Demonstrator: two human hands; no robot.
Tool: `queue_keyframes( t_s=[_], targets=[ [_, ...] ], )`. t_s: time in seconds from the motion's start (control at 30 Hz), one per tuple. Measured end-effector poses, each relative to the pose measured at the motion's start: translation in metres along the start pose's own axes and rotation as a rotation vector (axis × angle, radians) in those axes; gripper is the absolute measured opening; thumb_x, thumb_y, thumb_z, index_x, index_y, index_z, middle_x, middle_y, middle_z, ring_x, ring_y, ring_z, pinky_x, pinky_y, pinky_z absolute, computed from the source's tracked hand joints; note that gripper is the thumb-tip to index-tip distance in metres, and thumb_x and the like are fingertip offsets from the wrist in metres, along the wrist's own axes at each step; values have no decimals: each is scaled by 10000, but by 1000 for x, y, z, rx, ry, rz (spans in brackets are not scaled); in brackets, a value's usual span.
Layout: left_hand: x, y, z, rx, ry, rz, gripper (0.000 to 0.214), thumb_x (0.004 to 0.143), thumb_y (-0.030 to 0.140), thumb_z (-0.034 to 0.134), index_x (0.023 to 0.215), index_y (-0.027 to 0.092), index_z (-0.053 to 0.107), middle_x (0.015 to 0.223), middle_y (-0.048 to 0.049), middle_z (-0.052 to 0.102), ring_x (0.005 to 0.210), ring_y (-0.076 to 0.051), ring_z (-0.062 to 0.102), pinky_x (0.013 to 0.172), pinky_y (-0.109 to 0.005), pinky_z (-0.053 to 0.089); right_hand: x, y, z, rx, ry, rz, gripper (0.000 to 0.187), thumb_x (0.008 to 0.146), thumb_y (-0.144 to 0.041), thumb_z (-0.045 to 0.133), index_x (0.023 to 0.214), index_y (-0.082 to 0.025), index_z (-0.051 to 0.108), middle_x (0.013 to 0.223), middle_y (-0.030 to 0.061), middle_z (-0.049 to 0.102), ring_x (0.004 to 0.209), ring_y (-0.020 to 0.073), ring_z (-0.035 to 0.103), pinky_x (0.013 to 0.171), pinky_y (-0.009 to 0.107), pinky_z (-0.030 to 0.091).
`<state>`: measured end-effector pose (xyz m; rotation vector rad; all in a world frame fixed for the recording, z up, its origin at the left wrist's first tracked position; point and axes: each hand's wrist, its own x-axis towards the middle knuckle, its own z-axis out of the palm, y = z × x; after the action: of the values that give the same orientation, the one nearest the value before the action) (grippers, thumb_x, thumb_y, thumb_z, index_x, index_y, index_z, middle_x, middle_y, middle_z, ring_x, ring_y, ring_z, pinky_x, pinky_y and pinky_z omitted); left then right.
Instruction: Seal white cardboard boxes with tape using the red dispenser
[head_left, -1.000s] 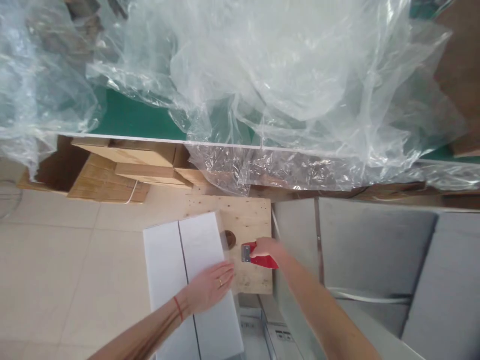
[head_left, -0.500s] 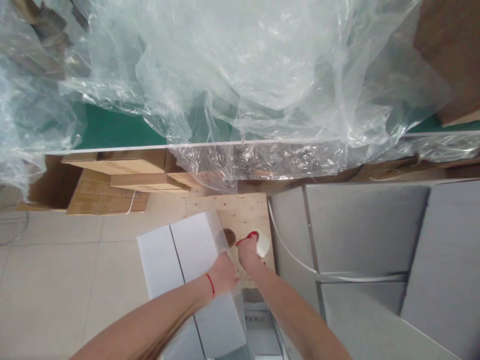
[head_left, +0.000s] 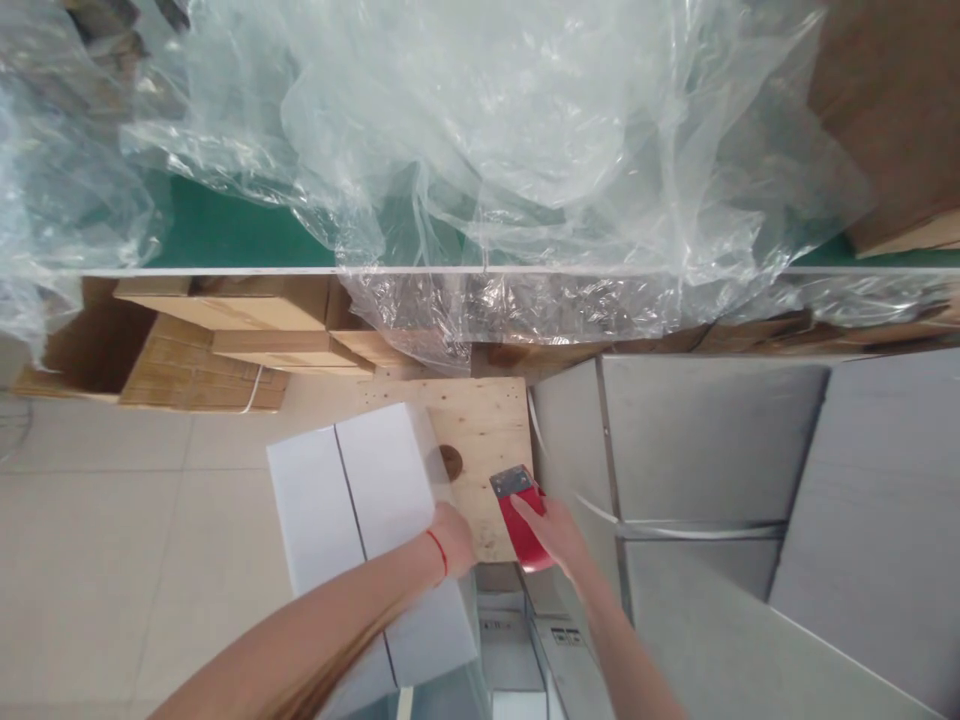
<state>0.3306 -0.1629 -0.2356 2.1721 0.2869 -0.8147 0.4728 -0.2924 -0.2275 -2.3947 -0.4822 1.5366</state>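
Observation:
A white box (head_left: 382, 480) with a dark seam between its top flaps lies tilted at lower centre. My left hand (head_left: 453, 540), with a red string at its wrist, is closed over the box's right edge; its fingertips are hidden. To the right, my right hand (head_left: 551, 525) grips a red tape dispenser (head_left: 527, 530), thumb along its top. The dispenser's grey metal end points up and away from me, apart from the box. Beneath them is a wooden board (head_left: 480, 420) with a round brown spot beside the box.
Clear plastic film (head_left: 480, 120) covers the green bench (head_left: 232, 230) and hangs over its edge. Cardboard boxes (head_left: 262, 300) sit under it on the left. Large grey cartons (head_left: 697, 440) with a pale strap stand close on the right. Tiled floor (head_left: 90, 540) lies to the left.
My right hand has drawn back toward me and to the right, bringing the red tape dispenser into full view. My left hand stays at the box edge, with little shift.

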Motion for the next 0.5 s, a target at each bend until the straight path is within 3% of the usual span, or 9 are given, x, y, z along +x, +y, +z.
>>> queue_keyframes(
  t_s=[0.1, 0.17, 0.23, 0.33, 0.43, 0.5],
  targets=[
    [-45, 9, -20, -30, -3, -2, 301, 905, 240, 547, 628, 172, 641, 712, -117, 713, 764, -289, 696, 706, -415, 512, -40, 2, -15, 104, -85, -73, 425, 941, -529, 492, 880, -162, 696, 824, 84, 762, 755, 208, 712, 608, 257, 482],
    [-74, 13, -32, -290, 195, -80, 361, 947, 315, 427, 704, 177, 655, 774, -116, 731, 781, -273, 694, 736, -408, 510, -67, -2, -22, 103, -150, -132, 380, 886, -522, 571, 827, -163, 680, 751, 67, 734, 685, 204, 682, 556, 259, 439],
    [-97, 15, -33, -679, 423, -158, 320, 902, 425, 484, 861, 175, 680, 908, -104, 745, 857, -245, 693, 805, -378, 523, -93, -11, -26, 45, -231, -215, 312, 851, -474, 611, 765, -177, 654, 710, 41, 700, 661, 191, 651, 549, 255, 407],
    [-122, 21, -7, -1129, 526, -204, 387, 770, 470, 628, 999, 164, 686, 1001, -101, 740, 913, -224, 682, 837, -340, 525, -124, -36, -22, -107, -330, -337, 198, 825, -359, 615, 707, -201, 599, 709, 6, 663, 684, 170, 623, 590, 247, 391],
    [-140, 32, 34, -1388, 511, -292, 276, 739, 432, 639, 797, 165, 675, 754, -56, 709, 743, -191, 648, 742, -317, 499, -143, -64, -5, -257, -402, -388, 153, 797, -309, 617, 693, -209, 565, 755, -2, 655, 712, 162, 608, 623, 246, 391],
    [-153, 36, 57, -1468, 573, -344, 233, 717, 402, 644, 694, 170, 637, 668, -32, 664, 683, -173, 614, 703, -303, 475, -149, -78, 11, -338, -459, -393, 170, 795, -316, 610, 677, -210, 548, 787, 1, 661, 709, 157, 605, 627, 247, 392]
  ],
)
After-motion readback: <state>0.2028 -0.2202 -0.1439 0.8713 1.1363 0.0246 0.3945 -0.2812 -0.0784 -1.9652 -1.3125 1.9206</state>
